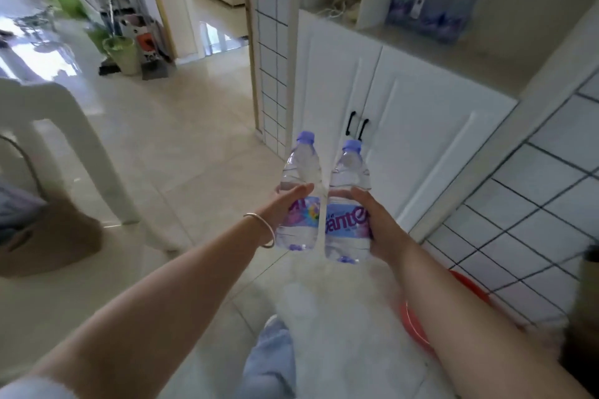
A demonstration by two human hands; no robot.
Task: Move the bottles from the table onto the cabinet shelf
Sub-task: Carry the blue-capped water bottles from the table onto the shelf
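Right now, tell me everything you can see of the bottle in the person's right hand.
The right bottle is clear plastic with a pale purple cap on a narrow neck and a purple-blue label with white lettering round its middle. It looks full of clear liquid. It is held upright in the air, in front of the white cabinet doors, close beside the left bottle. The right hand grips it at the label.

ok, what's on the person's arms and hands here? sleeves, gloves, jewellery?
No gloves. The left hand and right hand are bare, and both forearms are bare. A thin silver bangle circles the left wrist. A bit of pale sleeve shows at the upper left arm. No watch or rings visible.
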